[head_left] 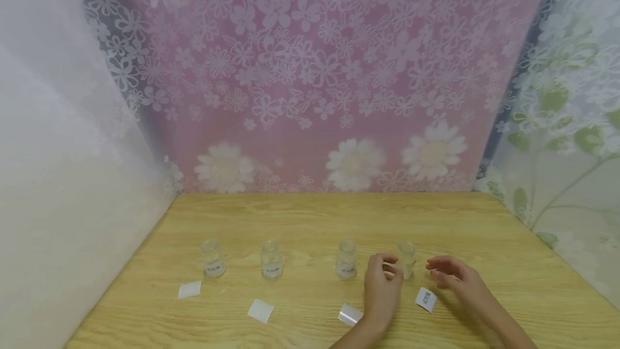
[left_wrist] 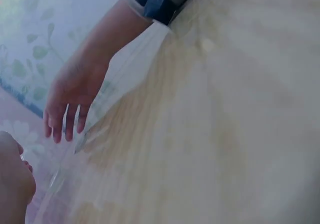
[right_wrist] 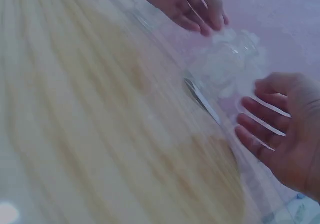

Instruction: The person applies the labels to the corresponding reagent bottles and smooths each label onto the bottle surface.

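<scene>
In the head view my left hand (head_left: 382, 287) is just left of the rightmost small glass jar (head_left: 408, 263), fingers loosely bent with a gap between thumb and forefinger. My right hand (head_left: 457, 279) hovers right of that jar, its fingers apart and slightly bent. Between the hands and nearer me lies a small white label (head_left: 426, 300) with dark print, slightly curled. No label shows on the rightmost jar. The right wrist view has the jar (right_wrist: 242, 47) between both hands, with the label (right_wrist: 202, 100) edge-on in front.
Three more glass jars, the left (head_left: 213, 260), the second (head_left: 272, 261) and the third (head_left: 346, 260), bear printed labels. White paper pieces lie before them: one at left (head_left: 189, 289), one mid-left (head_left: 261, 311), and a shiny one (head_left: 350, 314) beside my left wrist. Flowered curtains surround the wooden table (head_left: 300, 220).
</scene>
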Available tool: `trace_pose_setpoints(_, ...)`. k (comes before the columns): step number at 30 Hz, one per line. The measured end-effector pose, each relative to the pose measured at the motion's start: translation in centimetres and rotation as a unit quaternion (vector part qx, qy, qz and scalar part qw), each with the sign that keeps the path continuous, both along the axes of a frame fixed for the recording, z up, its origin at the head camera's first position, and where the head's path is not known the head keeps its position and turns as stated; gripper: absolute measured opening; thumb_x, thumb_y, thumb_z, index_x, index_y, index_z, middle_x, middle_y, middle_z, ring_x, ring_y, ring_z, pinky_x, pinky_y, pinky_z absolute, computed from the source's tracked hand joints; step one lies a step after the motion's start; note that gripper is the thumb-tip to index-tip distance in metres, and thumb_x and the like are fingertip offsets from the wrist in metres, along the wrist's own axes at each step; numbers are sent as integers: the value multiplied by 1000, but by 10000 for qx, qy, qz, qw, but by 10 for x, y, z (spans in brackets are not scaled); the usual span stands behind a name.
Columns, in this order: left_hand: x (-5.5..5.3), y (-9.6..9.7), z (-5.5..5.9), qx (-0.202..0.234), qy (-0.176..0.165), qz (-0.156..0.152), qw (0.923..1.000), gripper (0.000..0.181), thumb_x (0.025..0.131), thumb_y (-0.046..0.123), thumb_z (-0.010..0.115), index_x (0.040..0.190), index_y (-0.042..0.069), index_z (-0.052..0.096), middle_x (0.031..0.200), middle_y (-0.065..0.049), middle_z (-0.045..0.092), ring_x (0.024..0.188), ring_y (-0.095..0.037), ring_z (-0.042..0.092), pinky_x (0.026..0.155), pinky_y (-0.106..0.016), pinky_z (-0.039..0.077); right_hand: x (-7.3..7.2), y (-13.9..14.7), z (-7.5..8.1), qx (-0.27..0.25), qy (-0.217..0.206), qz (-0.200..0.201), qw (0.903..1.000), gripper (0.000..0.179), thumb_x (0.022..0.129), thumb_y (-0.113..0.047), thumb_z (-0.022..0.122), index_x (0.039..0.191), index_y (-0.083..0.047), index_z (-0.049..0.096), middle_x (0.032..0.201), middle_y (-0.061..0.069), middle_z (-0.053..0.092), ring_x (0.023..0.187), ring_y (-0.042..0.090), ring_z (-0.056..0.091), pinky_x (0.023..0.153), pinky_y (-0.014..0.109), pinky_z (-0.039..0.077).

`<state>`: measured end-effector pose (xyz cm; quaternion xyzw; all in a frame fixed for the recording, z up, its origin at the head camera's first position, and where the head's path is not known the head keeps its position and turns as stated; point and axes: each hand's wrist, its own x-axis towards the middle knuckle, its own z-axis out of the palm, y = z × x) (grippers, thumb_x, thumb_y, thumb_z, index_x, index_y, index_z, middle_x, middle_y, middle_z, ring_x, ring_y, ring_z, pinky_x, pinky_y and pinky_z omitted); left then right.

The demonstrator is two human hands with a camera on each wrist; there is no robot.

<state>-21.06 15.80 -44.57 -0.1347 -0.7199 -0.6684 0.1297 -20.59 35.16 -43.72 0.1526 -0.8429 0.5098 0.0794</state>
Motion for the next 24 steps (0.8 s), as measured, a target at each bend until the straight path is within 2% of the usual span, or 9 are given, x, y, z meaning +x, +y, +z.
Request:
trace_pose_setpoints(3,11,3,-1,-215,-159,-306,9992,19,80,-2,65,88,13,57,84,12,48,71,0,48,61,-17,45,3,11,-3,485,-68,717,9962,24,93,-4,52,113,10,53,103,18,61,92,6,58,71,25,50)
trace_pose_setpoints(6,18,5,-4,-1067,-306,-599,9920,18,78,4,71,87,14,59,79,15,45,68,2,44,59,-14,42,3,18,-6,701,-150,1399,9876,25,92,-3,53,115,8,53,107,18,60,98,6,56,76,21,48)
trace_pose_setpoints(9,20,7,-9,-2156,74,-539,9750,21,75,15,77,89,14,62,78,15,43,69,3,40,59,-12,39,2,19,-9,785,-87,1674,9827,27,90,-4,56,116,4,55,111,14,60,102,5,53,80,20,45)
trace_pose_setpoints(12,19,7,-14,-2852,524,-247,9567,26,71,23,80,88,14,64,77,15,42,70,3,38,58,-11,35,1,19,-11,833,120,1768,9806,28,88,-3,59,116,0,57,113,12,59,105,4,51,82,19,43)
trace_pose_setpoints(14,18,7,-16,-3073,723,-133,9488,26,70,25,81,87,15,66,76,16,41,70,4,37,58,-10,34,1,18,-11,795,248,1887,9785,29,87,0,59,116,0,57,114,13,57,106,4,49,83,19,43)
trace_pose_setpoints(16,17,8,-17,-3182,810,-59,9445,24,69,26,81,85,15,67,76,16,41,70,4,37,58,-10,34,0,18,-12,734,290,1985,9769,29,87,1,59,116,1,57,116,15,54,107,3,47,82,19,43)
trace_pose_setpoints(19,16,8,-18,-3247,784,-56,9426,22,69,25,81,85,15,69,76,15,42,70,3,38,58,-10,35,0,18,-12,700,297,2112,9745,30,87,2,58,117,4,56,117,17,50,108,3,45,82,19,43)
trace_pose_setpoints(24,16,8,-18,-3228,752,-40,9435,18,71,21,80,87,16,72,80,15,45,74,3,40,60,-11,37,0,16,-12,771,269,2060,9751,30,87,0,60,117,5,56,115,19,49,107,2,45,83,16,41)
